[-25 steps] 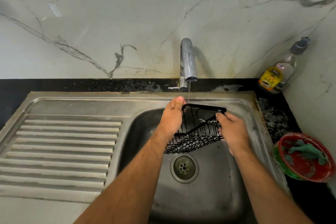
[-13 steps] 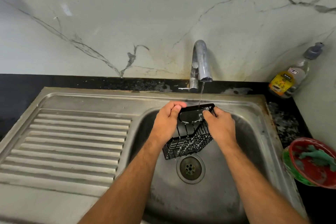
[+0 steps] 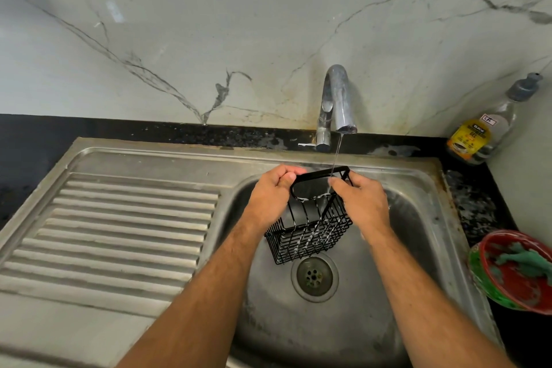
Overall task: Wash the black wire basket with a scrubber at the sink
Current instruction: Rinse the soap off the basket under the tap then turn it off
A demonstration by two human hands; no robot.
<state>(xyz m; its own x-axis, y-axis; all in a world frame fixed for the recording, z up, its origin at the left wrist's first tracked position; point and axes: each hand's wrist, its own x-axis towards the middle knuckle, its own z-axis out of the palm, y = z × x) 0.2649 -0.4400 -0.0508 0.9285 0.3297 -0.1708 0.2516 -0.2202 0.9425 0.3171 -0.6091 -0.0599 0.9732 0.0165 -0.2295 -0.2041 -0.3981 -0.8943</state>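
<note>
The black wire basket (image 3: 309,228) hung tilted over the sink (image 3: 418,218) bowl, above the drain (image 3: 314,275), under a thin stream from the tap (image 3: 336,104). The left hand (image 3: 273,199) pinched its top frame with curled fingers; the right hand (image 3: 363,203) gripped the frame's other end. A green scrubber (image 3: 525,260) lay in a red bowl (image 3: 516,287) on the bench, beside a soap bottle (image 3: 484,131).

My left hand (image 3: 270,199) grips basket (image 3: 310,230) top rim on left; my right hand (image 3: 363,203) pinches rim on right. Basket hangs tilted over sink (image 3: 418,188) bowl, above drain (image 3: 314,275). Thin stream from tap (image 3: 337,104) hits rim by right fingers. White suds on wires. Bottle (image 3: 484,131) in right corner. Red bowl (image 3: 519,272) holds green scrubber (image 3: 525,260).
</note>
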